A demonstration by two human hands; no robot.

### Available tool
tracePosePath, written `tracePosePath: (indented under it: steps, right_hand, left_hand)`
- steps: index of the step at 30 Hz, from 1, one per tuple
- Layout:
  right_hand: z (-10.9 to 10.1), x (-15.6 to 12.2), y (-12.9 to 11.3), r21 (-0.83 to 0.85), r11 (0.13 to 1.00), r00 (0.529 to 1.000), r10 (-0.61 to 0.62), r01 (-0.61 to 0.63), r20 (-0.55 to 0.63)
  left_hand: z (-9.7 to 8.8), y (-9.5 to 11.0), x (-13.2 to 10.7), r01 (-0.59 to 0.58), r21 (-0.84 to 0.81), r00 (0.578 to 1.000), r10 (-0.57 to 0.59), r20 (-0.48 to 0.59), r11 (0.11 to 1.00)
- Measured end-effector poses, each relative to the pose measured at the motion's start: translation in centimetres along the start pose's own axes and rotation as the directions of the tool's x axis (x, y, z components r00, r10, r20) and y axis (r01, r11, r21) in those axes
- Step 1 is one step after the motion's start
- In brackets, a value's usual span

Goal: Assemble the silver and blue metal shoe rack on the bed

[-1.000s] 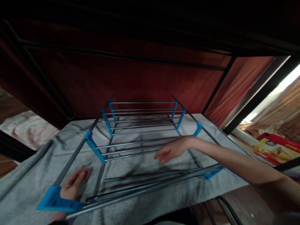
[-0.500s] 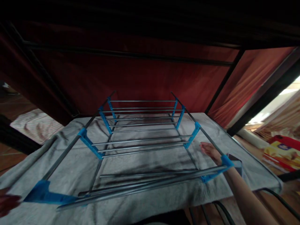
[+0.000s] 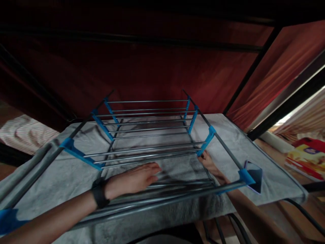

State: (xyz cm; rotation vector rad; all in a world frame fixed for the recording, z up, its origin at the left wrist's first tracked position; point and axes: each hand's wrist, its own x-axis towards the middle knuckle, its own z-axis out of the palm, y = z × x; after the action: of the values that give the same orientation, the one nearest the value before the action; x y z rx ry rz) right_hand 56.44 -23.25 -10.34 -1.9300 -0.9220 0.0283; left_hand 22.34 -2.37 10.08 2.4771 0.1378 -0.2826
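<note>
Dim, uneven illumination is seen; the upper margin is lost in near-black. Light is admitted from the right, where a pale gap (image 3: 285,118) is overexposed. The red cloth (image 3: 152,71) is darkly rendered. Soft shadows are cast upon the grey blanket (image 3: 236,135); metal rods (image 3: 193,196) are faintly highlighted. Peripheral shapes are stretched by wide-angle distortion, and fine detail is softened.

Metal rods (image 3: 149,148) block passage between blue brackets (image 3: 208,139).

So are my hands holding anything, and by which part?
The left hand holds nothing visible. The right hand is at the lower end of a blue bracket; whether it's gripping can't be told.
</note>
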Motion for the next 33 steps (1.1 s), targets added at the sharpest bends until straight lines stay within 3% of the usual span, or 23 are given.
tracePosePath:
  steps: [6,10,14,18,25,33]
  right_hand:
    - [1.1,-0.8,1.9,-0.025,1.0,1.0,-0.018,0.018,0.01]
    - [1.6,-1.2,2.4,-0.056,0.998,1.0,-0.012,0.012,-0.002]
    - [1.8,-1.3,2.3,-0.066,0.998,1.0,-0.013,0.013,0.007]
    - [1.7,-1.4,2.0,-0.068,0.998,1.0,-0.003,0.003,-0.007]
    - [1.9,-1.6,1.7,-0.051,0.998,0.999,0.042,-0.043,-0.019]
    - [1.7,-1.6,1.9,-0.052,0.995,0.996,0.086,-0.086,-0.008]
  left_hand:
    - [6.7,-6.0,7.6,0.128,0.228,0.988,-0.103,-0.117,0.965]
    - [8.1,-8.6,11.1,0.151,0.185,0.969,-0.107,-0.224,0.971]
    - [8.7,-9.8,13.5,0.17,0.091,0.958,-0.142,-0.251,0.981]
    - [9.5,-10.5,14.2,0.187,-0.001,0.947,-0.18,-0.265,0.982]
    - [10.3,-11.8,13.7,0.14,-0.055,0.962,-0.149,-0.229,0.989]
    - [9.0,-10.7,13.5,0.123,-0.104,0.97,-0.142,-0.199,0.987]
